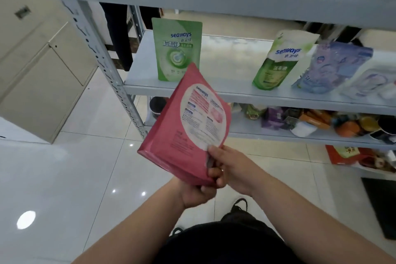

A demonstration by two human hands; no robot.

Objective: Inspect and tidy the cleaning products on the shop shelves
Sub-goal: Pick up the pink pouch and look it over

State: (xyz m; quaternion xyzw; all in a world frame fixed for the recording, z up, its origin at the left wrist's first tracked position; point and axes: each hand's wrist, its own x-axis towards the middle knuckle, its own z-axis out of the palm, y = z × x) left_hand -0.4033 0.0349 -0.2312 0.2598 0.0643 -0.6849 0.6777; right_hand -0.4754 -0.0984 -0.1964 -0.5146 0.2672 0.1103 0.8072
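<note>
Fingers (pixel 215 172) of R hand (pixel 233 169) curl round lower-right edge of pink pouch (pixel 186 126), thumb on its printed face; L hand (pixel 196 194) grips bottom corner from below. Pouch held tilted, mid-frame, off the shelf (pixel 225 90), in front of upright green pouch (pixel 176 49), upper centre, at shelf's left end.

middle shelf (pixel 225 90) | green pouch (pixel 176 49) upright left | green-white pouch (pixel 276 62), blue pouch (pixel 330 68) leaning right

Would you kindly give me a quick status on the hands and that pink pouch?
Left hand and right hand grip pink pouch at lower corner. Pouch held off the shelf, printed back facing camera. Nothing blocking.
</note>
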